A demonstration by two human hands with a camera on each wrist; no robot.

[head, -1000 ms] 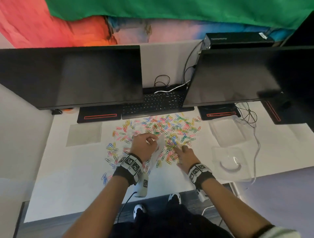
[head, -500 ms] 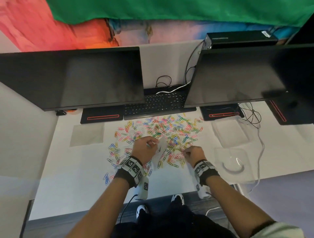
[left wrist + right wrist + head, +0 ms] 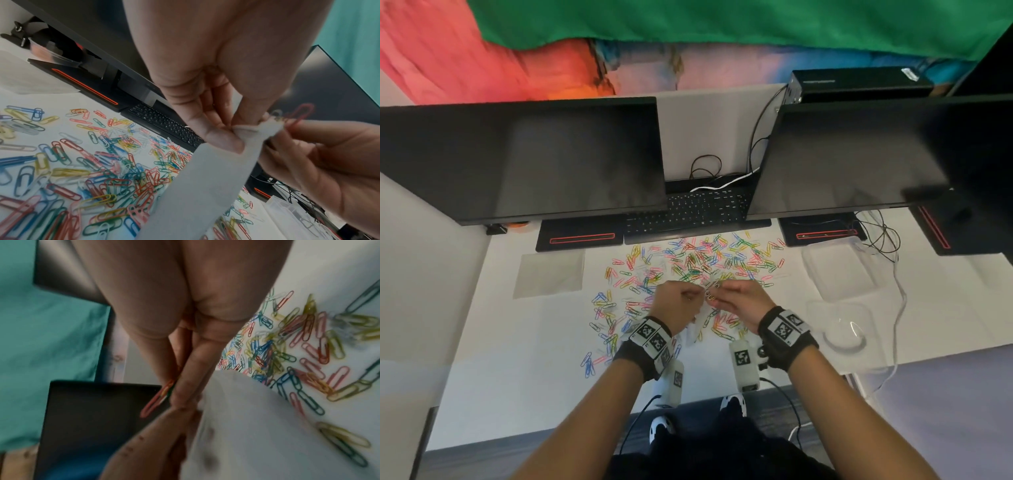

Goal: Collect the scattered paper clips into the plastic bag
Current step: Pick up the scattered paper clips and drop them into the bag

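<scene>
Many coloured paper clips lie scattered on the white desk in front of the keyboard. My left hand pinches the top edge of a clear plastic bag, which hangs down from thumb and fingers; the bag fills the lower right of the right wrist view. My right hand pinches a few clips, a red paper clip among them, right at the bag's mouth. That red clip sticks out past the fingertips. The two hands touch above the pile.
Two dark monitors overhang the desk's back, with a keyboard between them. Clear plastic lids or trays lie at the right beside loose cables. A flat clear bag lies at the left.
My right hand left the pile with clips pinched and moved left and up to the bag's mouth. The left hand kept holding the bag and barely moved.
</scene>
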